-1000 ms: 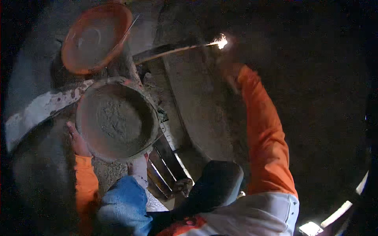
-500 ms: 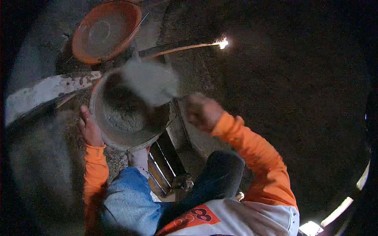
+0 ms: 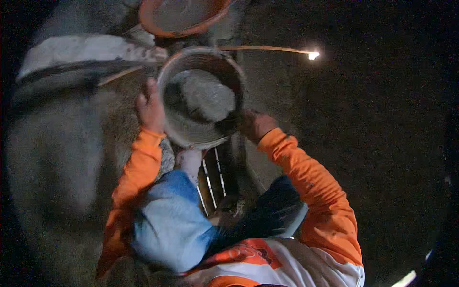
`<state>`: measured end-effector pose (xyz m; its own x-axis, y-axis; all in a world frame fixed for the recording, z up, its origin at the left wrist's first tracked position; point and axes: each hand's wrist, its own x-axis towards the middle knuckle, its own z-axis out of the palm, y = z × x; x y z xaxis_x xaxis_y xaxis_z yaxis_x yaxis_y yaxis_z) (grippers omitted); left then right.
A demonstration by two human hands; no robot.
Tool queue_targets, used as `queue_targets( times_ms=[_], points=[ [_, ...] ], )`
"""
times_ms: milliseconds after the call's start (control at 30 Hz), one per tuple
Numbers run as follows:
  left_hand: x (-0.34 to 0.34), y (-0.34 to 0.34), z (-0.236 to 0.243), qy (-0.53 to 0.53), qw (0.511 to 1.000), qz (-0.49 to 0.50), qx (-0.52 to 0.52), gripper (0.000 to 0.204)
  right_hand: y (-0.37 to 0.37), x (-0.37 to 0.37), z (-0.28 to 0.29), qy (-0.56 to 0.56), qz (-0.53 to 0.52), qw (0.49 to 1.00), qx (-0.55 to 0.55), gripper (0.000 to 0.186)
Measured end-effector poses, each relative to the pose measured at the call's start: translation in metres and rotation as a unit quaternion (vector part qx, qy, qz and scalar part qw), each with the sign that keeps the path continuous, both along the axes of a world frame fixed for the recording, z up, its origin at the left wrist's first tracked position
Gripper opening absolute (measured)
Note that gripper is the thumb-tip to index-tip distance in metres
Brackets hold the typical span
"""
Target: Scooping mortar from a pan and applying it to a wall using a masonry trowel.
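A round, grey-smeared bucket (image 3: 202,143) stands tilted before me, its mouth facing up. My left hand (image 3: 151,112) holds its left side, fingers lying along the outer wall by the rim. Inside the bucket is a broad grey trowel blade (image 3: 210,95), coated with what looks like wet mortar. At the bucket's right rim my right hand (image 3: 259,125) is closed, apparently round the trowel's handle, which the dim light and the hand hide. Darkness covers much of the bucket's inside.
An orange-brown basin (image 3: 179,33) lies beyond the bucket. A pale, curved, stained board (image 3: 91,50) extends to the left. A thin wooden strip (image 3: 267,48) runs right toward a bright light spot (image 3: 313,55). Dark slats (image 3: 213,177) with bright gaps lie below the bucket, beside my legs.
My right hand has lowered the trowel from above the bucket's mouth into it. My left hand stays on the bucket. The whole view has shifted, moving bucket and basin rightward and up.
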<state>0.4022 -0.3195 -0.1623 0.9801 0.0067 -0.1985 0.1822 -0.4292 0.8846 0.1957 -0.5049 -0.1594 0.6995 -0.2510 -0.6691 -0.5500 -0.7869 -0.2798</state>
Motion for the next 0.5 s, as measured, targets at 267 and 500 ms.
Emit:
queue_targets(
  times_ms=[267,500],
  points=[
    [0.015,0.035,-0.041,0.05,0.994,-0.084,0.037,0.058,-0.005,-0.002,-0.005,-0.045,-0.058,0.997,0.027,0.037],
    [0.058,0.084,-0.093,-0.423,0.763,-0.391,0.293,0.044,-0.03,0.028,0.093,-0.319,-0.009,0.942,0.107,0.029]
  ],
)
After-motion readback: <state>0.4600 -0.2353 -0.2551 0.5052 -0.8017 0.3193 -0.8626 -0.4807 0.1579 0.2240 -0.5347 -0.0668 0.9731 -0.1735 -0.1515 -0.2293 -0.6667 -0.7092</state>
